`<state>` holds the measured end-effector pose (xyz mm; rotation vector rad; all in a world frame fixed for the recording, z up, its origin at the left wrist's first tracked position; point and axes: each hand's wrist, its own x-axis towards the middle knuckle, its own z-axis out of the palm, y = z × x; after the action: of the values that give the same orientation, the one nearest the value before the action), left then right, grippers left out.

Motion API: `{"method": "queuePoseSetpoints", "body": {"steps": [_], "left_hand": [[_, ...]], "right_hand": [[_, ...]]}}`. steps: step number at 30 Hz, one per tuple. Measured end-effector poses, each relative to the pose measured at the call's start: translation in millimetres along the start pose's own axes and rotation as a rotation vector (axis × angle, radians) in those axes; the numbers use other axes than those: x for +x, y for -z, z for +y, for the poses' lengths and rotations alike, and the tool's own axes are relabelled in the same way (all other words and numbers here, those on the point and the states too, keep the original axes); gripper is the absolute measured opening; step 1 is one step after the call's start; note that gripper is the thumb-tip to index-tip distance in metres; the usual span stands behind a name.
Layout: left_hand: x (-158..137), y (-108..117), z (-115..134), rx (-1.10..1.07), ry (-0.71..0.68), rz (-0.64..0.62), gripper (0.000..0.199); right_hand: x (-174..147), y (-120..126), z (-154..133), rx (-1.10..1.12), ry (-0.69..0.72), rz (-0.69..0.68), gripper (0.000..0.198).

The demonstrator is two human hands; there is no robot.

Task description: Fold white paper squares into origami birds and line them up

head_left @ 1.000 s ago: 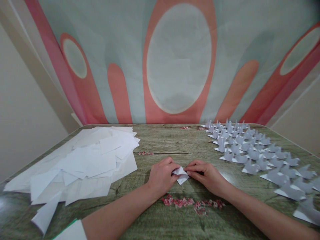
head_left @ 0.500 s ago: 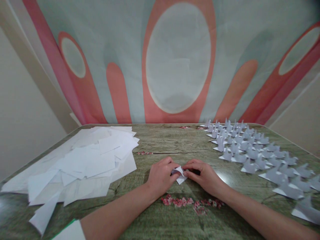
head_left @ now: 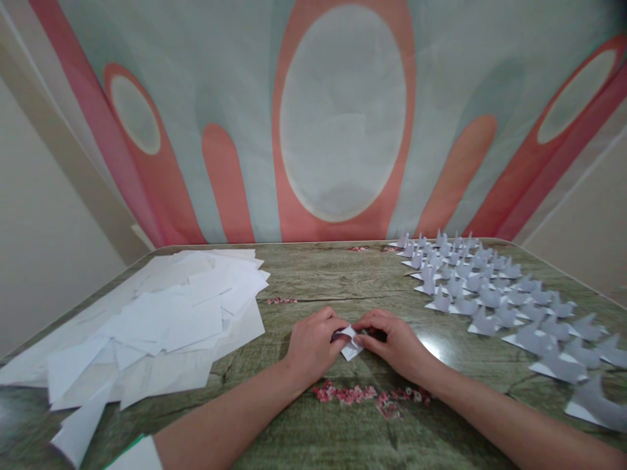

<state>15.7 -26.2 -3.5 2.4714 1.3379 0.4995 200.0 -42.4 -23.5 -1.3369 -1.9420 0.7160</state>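
Low over the middle of the table, a small folded piece of white paper (head_left: 351,349) is pinched between my two hands. My left hand (head_left: 316,339) grips its left side between thumb and fingers. On the other side, my right hand (head_left: 389,339) has its thumb and fingertips closed on the paper's right edge. The fingers partly cover the paper, so its full shape is hidden; a pointed flap shows toward me.
Loose white sheets (head_left: 161,320) lie in a spread pile on the left of the wood-patterned table (head_left: 313,274). Several rows of folded paper birds (head_left: 490,294) stand on the right. Near my left forearm is a white piece with a green edge (head_left: 140,455). A patterned backdrop (head_left: 343,117) hangs behind.
The whole view has shifted slightly, so everything sits a little further left. Both hands keep their hold on the folded paper, with hardly any visible finger movement.
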Motion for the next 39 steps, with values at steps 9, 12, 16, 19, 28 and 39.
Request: {"method": "queuePoseSetpoints", "body": {"steps": [9, 12, 16, 19, 28, 39], "left_hand": [[0.1, 1.3, -2.6, -0.042, 0.006, -0.011, 0.019], [-2.0, 2.6, -2.7, -0.08, 0.014, -0.01, 0.022], [-6.1, 4.4, 0.4, -0.117, -0.01, 0.015, 0.025], [-7.3, 5.4, 2.8, -0.158, -0.013, 0.03, 0.026], [-3.9, 3.4, -0.9, -0.233, 0.024, 0.049, 0.029], [-7.1, 0.6, -2.2, -0.271, -0.004, 0.062, 0.025]], "right_hand": [[0.8, -1.8, -0.7, -0.043, -0.003, 0.009, 0.014], [1.3, -1.7, -1.5, -0.045, -0.005, 0.017, 0.014], [1.2, -1.8, -1.4, -0.041, -0.005, 0.028, 0.015], [0.9, -2.1, -1.1, -0.041, -0.003, 0.04, 0.014], [0.8, 0.2, -3.9, -0.059, -0.004, 0.043, 0.015], [0.3, -0.7, -3.0, -0.067, -0.003, 0.041, 0.015]]}}
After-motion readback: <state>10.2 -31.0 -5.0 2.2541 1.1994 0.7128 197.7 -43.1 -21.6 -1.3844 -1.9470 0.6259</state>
